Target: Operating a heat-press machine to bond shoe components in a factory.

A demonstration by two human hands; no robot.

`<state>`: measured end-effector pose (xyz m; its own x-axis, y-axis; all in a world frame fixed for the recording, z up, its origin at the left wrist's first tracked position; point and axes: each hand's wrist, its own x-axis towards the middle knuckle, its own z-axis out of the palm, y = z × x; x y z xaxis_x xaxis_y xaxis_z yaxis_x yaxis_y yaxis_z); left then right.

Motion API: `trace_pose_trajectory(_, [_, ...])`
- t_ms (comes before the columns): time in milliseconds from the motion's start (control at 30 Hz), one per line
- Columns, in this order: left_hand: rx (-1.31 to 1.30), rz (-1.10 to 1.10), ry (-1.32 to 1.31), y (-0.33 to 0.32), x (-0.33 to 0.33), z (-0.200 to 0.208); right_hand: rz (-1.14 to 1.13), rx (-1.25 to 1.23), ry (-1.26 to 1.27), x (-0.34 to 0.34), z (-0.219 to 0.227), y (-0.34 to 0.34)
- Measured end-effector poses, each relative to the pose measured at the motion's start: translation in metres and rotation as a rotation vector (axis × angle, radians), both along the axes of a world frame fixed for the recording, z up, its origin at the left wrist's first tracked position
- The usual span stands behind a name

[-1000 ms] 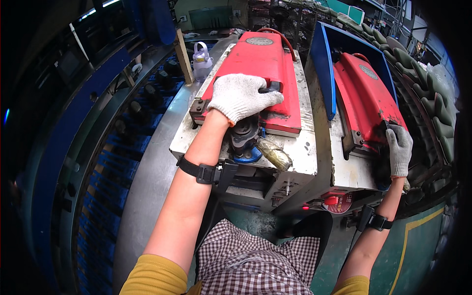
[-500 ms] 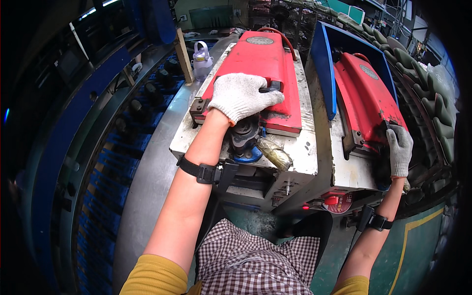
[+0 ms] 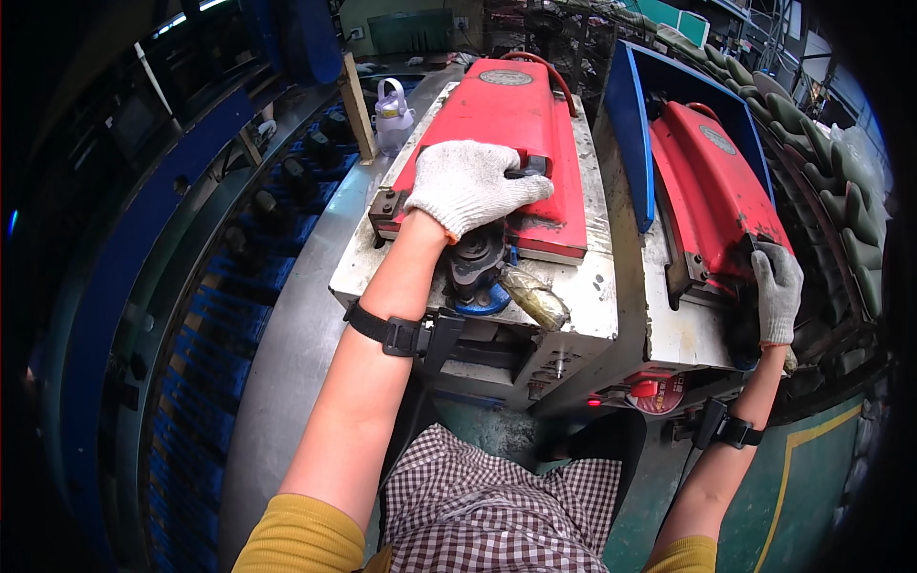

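Note:
My left hand (image 3: 473,186), in a white knit glove, lies over the front of a red machine cover (image 3: 497,110). Its thumb stretches along a black handle (image 3: 535,167), and the fingers close round it, partly hidden. Below that hand sits a round black part (image 3: 476,258) on a blue base (image 3: 487,304), beside a shiny olive-gold wrapped piece (image 3: 535,298). My right hand (image 3: 778,291), gloved the same way, reaches to the front of a second red cover (image 3: 712,181). Its bent fingers are on a dark handle (image 3: 755,246) there; the fingertips are partly hidden.
Both covers sit on worn white machine bodies, with a blue panel (image 3: 630,134) between them. A red switch (image 3: 645,390) is on the right machine's front. A lilac bottle (image 3: 392,119) stands at left on a metal table (image 3: 287,382). Grey-green shoe-shaped pieces (image 3: 845,205) line a rack at right.

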<state>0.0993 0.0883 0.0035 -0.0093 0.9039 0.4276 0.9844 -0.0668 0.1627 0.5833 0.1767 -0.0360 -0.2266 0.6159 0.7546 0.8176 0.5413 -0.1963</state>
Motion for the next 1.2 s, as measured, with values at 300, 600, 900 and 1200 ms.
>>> trace_pose_trajectory(300, [0.015, -0.003, 0.002, 0.0003, 0.0004, -0.0012, 0.0, 0.001, 0.008, 0.0024, -0.001, 0.0017])
trace_pose_trajectory(600, [-0.003, 0.0, -0.003, -0.0009, 0.0, 0.0004, 0.001, -0.002, 0.014, 0.0003, -0.0002, 0.0007])
trace_pose_trajectory(900, [0.013, -0.002, 0.0, 0.0001, 0.0003, -0.0016, -0.008, 0.016, -0.003, 0.0017, -0.0016, 0.0011])
trace_pose_trajectory(1200, [0.034, -0.008, -0.001, 0.0017, -0.0014, -0.0043, 0.015, 0.022, 0.002, -0.0004, 0.0001, 0.0004])
